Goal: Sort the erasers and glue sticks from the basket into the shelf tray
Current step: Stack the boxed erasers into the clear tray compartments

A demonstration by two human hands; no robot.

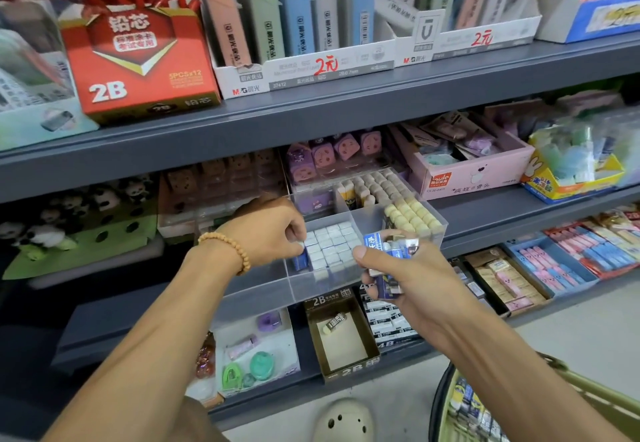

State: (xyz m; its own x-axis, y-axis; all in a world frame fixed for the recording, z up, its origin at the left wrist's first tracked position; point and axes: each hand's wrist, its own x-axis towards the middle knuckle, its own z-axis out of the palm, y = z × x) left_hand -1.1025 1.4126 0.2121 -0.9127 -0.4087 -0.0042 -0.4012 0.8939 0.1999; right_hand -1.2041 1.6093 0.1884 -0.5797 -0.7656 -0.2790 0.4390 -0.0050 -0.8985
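Note:
A clear plastic shelf tray with compartments sits on the middle shelf. Its near compartment holds rows of white erasers. My left hand reaches into that compartment and pinches a blue-sleeved eraser at its left end. My right hand hovers at the tray's front right and grips a bunch of blue-and-white wrapped erasers. The right compartment holds cream-capped glue sticks. The basket hangs at the bottom right with more packets inside.
Grey shelves carry lead boxes above, a pink box to the tray's right, and a 2B eraser box on the shelf below. A shoe toe shows on the floor.

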